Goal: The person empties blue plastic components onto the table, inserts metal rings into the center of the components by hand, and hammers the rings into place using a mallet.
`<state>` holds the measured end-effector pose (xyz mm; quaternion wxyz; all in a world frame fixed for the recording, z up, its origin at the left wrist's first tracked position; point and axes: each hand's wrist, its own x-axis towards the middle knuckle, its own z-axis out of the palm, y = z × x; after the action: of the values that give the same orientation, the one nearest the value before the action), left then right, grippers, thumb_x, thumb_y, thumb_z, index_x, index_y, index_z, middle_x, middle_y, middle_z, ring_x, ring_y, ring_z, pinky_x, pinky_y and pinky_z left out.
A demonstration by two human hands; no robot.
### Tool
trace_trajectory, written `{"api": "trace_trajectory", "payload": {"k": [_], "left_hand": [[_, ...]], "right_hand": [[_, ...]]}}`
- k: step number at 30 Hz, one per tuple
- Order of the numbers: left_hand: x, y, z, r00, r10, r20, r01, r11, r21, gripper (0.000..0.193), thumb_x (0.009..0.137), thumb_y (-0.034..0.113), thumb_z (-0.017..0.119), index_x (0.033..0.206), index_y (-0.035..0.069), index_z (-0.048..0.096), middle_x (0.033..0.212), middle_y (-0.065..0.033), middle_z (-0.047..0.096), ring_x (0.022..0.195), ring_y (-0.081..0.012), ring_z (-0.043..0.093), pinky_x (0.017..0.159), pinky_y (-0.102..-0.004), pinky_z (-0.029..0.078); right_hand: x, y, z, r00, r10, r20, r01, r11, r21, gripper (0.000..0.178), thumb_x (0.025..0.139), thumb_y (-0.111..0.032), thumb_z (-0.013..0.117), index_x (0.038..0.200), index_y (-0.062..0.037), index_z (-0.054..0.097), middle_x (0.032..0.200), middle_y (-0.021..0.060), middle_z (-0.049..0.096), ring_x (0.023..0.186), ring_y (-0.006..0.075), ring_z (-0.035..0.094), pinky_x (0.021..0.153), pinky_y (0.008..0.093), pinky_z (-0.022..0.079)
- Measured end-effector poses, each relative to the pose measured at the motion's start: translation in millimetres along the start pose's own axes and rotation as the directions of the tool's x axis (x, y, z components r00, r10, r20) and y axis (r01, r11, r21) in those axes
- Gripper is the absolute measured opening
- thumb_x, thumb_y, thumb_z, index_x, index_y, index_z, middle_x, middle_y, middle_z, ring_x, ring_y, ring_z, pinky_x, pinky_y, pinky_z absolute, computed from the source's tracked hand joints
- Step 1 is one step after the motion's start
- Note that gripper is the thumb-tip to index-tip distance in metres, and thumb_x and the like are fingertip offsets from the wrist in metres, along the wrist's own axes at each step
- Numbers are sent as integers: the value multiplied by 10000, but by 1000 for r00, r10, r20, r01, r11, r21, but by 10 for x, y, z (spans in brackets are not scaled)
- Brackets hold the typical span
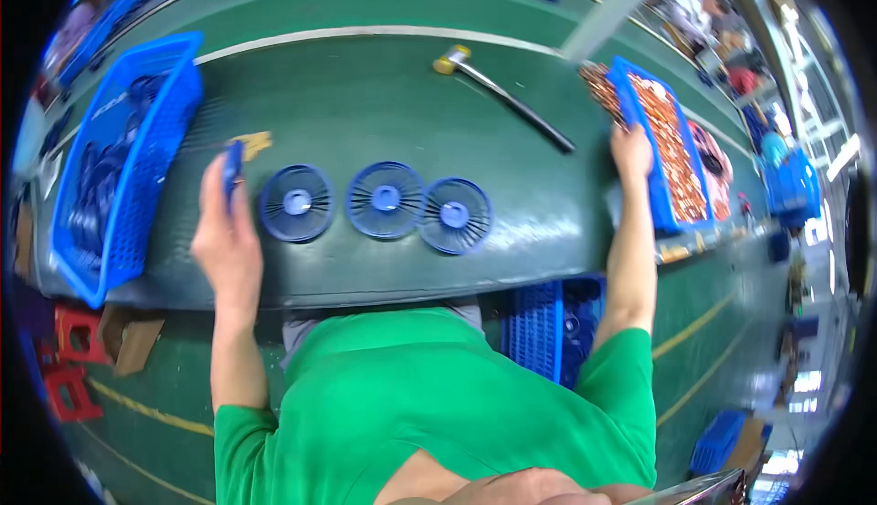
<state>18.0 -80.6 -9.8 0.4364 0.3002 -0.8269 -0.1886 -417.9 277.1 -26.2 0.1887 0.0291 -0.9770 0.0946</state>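
Note:
On the left, my left hand is raised over the table and closed on a blue plastic part, seen nearly edge-on. Three round blue spoked plastic covers, the left one, the middle one and the right one, lie in a row in front of me. The middle and right covers touch or overlap at their rims. At the right, my right hand reaches to small copper-coloured pieces beside a blue bin. Its fingertips are blurred and partly hidden, so any hold there cannot be made out.
A mallet with a yellow-ended head lies across the back of the green table. At left stands a blue basket of dark blue parts. A yellowish scrap lies near my left hand. Another blue basket sits below the table edge.

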Motion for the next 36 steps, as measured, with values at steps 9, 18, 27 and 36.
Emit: {"api": "trace_trajectory", "payload": {"k": [9, 18, 27, 36], "left_hand": [[-56, -179, 35, 961, 216, 176, -235, 967, 96, 372, 886, 269, 633, 1223, 119, 592, 1313, -210, 521, 1293, -391, 429, 1081, -563, 294], [837, -924, -1257, 969, 201, -146, -98, 851, 516, 338, 829, 219, 677, 1102, 27, 625, 1072, -183, 653, 1020, -359, 613, 903, -433, 469], [1588, -1943, -1820, 956, -179, 231, 87, 928, 361, 549, 823, 211, 654, 1334, 65, 518, 1268, -170, 597, 1171, -270, 576, 1009, -340, 429], [1807, -2942, -1818, 962, -199, 185, 54, 807, 588, 500, 896, 363, 581, 1297, 65, 551, 1228, -224, 601, 1156, -355, 566, 979, -405, 439]], "right_hand": [[251, 805, 489, 955, -294, -43, 296, 935, 197, 232, 882, -222, 644, 832, 5, 646, 760, 183, 659, 704, 312, 633, 652, 410, 492], [29, 310, 362, 967, -213, -140, 207, 977, -55, 303, 960, -308, 525, 908, -25, 617, 826, 187, 666, 762, 376, 628, 703, 462, 488], [-27, 298, 263, 937, -350, 5, 349, 935, 55, 249, 891, -256, 619, 872, -10, 584, 819, 196, 625, 779, 382, 611, 693, 489, 470], [-763, -344, -372, 908, -419, 0, 377, 817, 436, 241, 874, -251, 635, 971, -35, 676, 844, 157, 670, 758, 259, 660, 700, 364, 514]]}}
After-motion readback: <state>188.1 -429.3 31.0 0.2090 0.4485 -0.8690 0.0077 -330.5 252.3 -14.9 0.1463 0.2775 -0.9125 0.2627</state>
